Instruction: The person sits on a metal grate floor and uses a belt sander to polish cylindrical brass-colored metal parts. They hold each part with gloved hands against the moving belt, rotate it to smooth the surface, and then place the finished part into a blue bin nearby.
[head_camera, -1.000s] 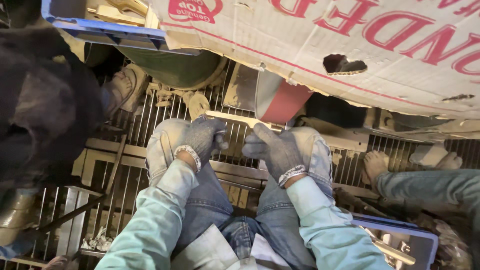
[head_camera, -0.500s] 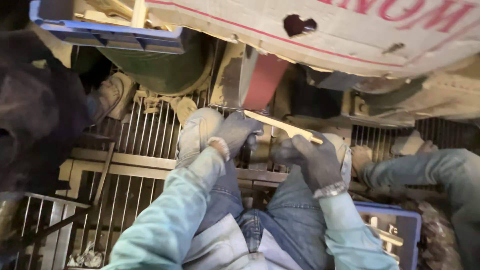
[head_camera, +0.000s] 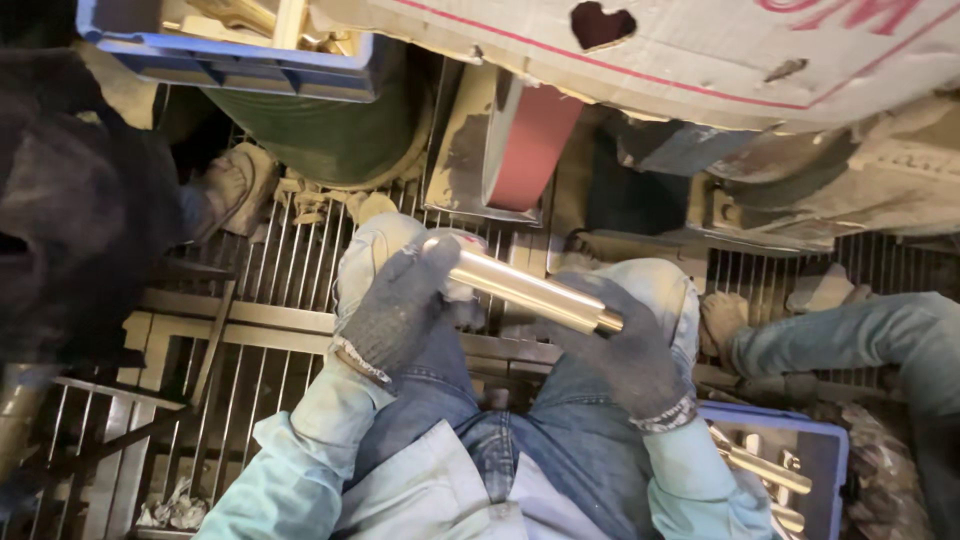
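- Since a moment ago, my gloved hands have swung the metal tube (head_camera: 530, 290) lower across my knees, before the red sanding belt (head_camera: 528, 140).
- Left hand (head_camera: 395, 305) clasps one end, right hand (head_camera: 630, 350) the other, steadying it level.

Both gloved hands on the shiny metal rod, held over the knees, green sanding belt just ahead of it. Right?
Not quite: the head view shows the sanding belt is red, not green. The rest holds: the gloved left hand and gloved right hand both grip the shiny metal rod over the knees.
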